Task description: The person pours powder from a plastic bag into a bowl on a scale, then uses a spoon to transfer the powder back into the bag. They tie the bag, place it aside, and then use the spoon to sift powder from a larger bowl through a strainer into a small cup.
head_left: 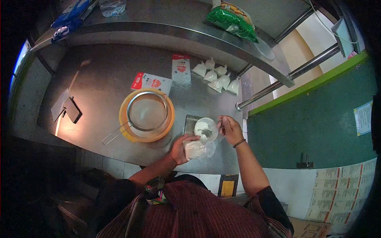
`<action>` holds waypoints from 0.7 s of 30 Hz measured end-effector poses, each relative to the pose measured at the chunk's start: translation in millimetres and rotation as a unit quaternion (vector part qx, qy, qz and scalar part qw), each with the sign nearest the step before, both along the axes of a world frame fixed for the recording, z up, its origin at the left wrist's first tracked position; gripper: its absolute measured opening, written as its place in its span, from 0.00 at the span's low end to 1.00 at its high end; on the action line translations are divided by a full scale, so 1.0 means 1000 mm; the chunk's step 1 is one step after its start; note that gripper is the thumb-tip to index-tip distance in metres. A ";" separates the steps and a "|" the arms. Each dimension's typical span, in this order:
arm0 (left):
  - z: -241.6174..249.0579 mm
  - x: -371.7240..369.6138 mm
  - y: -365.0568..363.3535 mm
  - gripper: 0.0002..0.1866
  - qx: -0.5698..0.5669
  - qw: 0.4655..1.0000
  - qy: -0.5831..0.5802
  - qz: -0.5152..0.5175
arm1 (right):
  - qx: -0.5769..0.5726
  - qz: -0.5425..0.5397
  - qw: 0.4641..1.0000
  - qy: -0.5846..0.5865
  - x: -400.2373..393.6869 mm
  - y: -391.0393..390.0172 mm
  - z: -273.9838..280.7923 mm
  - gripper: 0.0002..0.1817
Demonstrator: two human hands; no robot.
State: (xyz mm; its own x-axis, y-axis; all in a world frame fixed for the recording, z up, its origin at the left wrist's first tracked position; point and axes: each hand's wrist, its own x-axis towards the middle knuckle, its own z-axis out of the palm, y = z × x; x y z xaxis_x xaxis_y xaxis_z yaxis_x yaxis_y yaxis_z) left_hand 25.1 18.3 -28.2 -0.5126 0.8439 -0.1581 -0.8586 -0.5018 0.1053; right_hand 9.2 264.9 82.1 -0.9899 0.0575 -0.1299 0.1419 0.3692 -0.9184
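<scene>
My left hand [180, 150] is closed round a clear plastic bag of white powder [194, 150], low at the table's front edge. Just beyond the bag, a white round bowl [206, 129] with white powder in it sits on a dark flat scale-like plate [190, 123]. At the bowl's right side is my right hand [231, 130], its fingers pinched together; what they hold is too small to make out. To the left, a metal sieve [147, 110] rests over an orange basin [171, 115], its handle pointing toward the front left.
Two red and white boxes [181, 69] lie behind the basin. Several tied bags of white powder [216, 75] are at the back right. A phone-like dark object [73, 110] stands at the left. Overhead, a shelf [158, 29] carries a green packet [232, 23].
</scene>
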 end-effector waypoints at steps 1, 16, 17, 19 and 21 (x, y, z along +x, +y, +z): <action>0.002 0.000 0.000 0.36 0.004 1.000 0.002 0.003 | -0.036 -0.050 0.998 -0.005 0.004 -0.002 -0.003 0.20; 0.013 -0.003 -0.001 0.31 -0.068 0.998 -0.014 0.012 | -0.317 -0.352 0.878 0.067 0.057 -0.021 -0.070 0.18; 0.009 -0.005 -0.002 0.31 -0.070 0.997 -0.013 0.011 | -0.319 -0.353 0.877 0.068 0.058 -0.023 -0.069 0.18; 0.008 -0.006 -0.005 0.33 -0.074 0.997 0.010 0.006 | -0.313 -0.376 0.867 0.092 0.060 -0.028 -0.057 0.18; 0.011 -0.010 -0.008 0.34 -0.068 0.998 0.008 0.009 | -0.292 -0.366 0.875 0.122 0.062 -0.032 -0.056 0.17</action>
State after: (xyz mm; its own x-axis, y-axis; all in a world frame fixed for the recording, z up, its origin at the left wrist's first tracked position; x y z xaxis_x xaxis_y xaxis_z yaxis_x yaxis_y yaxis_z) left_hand 14.8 10.4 -17.3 -0.5305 0.8063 -0.2618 -0.8474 -0.4966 0.1876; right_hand 71.7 233.2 26.5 -0.7182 0.6819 -0.1382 -0.0820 -0.2802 -0.9564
